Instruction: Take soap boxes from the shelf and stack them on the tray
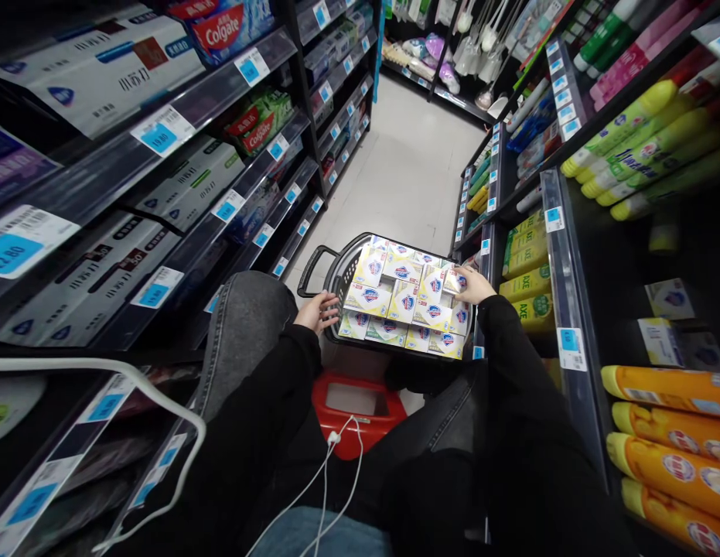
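Observation:
A black shopping basket [332, 288] stands on the floor in front of my knees, filled with small white-and-yellow soap boxes [401, 300] bearing a blue and red emblem. The boxes are stacked in rows, with a few gaps between those on top. At the right side of the stack, my right hand [474, 285] has its fingers around one soap box [454, 280]. My left hand [318, 312] is at the basket's left side, fingers slightly bent and apart, with nothing in them. Whether it touches the rim I cannot tell.
Toothpaste shelves [162, 131] line the left side. On the right, a shelf [560, 271] holds yellow packs [527, 286], orange bottles [667, 456] and a few soap boxes [661, 340]. A red stool [360, 418] is between my legs. White cables [330, 495] hang in front of me.

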A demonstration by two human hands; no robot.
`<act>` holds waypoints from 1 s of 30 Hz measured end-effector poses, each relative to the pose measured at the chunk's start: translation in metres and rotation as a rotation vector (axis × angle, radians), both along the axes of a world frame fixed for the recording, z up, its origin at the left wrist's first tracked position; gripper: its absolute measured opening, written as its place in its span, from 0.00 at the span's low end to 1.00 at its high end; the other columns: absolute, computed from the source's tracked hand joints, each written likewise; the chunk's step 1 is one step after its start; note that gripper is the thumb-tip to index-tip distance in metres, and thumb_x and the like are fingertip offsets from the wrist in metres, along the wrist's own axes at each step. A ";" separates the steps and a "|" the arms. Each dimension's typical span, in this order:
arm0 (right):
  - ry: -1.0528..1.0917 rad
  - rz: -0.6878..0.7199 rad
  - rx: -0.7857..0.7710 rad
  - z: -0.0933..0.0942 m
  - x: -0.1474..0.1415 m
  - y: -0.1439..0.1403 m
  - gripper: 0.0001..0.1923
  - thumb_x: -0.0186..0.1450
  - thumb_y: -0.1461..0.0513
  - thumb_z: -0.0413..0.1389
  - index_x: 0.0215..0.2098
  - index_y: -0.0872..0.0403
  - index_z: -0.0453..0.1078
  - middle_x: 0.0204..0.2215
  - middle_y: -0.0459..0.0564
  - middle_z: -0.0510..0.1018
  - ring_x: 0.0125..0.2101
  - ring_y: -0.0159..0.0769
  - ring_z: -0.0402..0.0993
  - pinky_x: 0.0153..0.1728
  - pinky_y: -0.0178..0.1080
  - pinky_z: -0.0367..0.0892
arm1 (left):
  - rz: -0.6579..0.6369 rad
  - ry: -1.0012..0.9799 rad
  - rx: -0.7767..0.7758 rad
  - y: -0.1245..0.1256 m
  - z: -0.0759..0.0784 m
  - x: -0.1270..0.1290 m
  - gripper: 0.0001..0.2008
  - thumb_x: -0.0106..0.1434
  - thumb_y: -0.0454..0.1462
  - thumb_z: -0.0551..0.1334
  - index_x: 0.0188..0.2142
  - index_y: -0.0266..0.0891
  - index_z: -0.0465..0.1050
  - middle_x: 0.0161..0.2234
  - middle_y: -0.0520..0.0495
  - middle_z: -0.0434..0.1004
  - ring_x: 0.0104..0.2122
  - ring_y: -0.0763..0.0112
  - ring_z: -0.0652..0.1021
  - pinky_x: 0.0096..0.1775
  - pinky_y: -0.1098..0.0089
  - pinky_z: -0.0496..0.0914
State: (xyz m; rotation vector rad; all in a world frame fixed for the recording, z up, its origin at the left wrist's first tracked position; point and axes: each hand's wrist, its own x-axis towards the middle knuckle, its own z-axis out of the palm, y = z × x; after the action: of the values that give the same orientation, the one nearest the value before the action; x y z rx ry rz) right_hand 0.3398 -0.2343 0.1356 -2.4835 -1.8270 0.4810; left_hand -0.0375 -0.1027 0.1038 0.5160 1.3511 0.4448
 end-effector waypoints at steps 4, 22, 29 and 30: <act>-0.005 0.002 -0.019 -0.001 -0.001 0.001 0.41 0.48 0.63 0.64 0.61 0.57 0.64 0.52 0.57 0.69 0.50 0.49 0.70 0.51 0.44 0.68 | 0.006 0.002 -0.007 0.000 0.001 0.000 0.12 0.68 0.40 0.55 0.34 0.37 0.72 0.48 0.44 0.76 0.31 0.71 0.73 0.30 0.70 0.71; -0.023 0.025 -0.090 0.008 -0.002 0.007 0.41 0.49 0.64 0.64 0.62 0.58 0.63 0.56 0.60 0.68 0.53 0.50 0.69 0.54 0.45 0.67 | -0.018 -0.001 0.001 0.000 -0.003 0.002 0.12 0.68 0.41 0.54 0.34 0.38 0.72 0.49 0.44 0.76 0.30 0.72 0.73 0.30 0.71 0.70; -0.040 0.034 -0.092 0.006 -0.003 0.004 0.42 0.51 0.64 0.63 0.64 0.57 0.62 0.55 0.59 0.69 0.52 0.51 0.69 0.53 0.46 0.67 | -0.028 0.002 -0.001 0.000 -0.001 0.004 0.12 0.67 0.42 0.55 0.33 0.38 0.72 0.48 0.44 0.76 0.30 0.72 0.73 0.30 0.71 0.70; -0.041 0.032 -0.091 0.005 -0.003 0.004 0.42 0.51 0.64 0.63 0.64 0.57 0.62 0.56 0.59 0.68 0.52 0.51 0.69 0.53 0.45 0.67 | -0.027 0.002 0.000 0.000 -0.001 0.004 0.12 0.67 0.41 0.55 0.33 0.38 0.72 0.47 0.44 0.77 0.30 0.72 0.73 0.30 0.71 0.70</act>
State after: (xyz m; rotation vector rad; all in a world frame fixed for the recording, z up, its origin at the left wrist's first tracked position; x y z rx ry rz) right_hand 0.3373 -0.2305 0.1403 -2.5445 -1.9037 0.5297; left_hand -0.0338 -0.1030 0.1026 0.5340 1.3444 0.4220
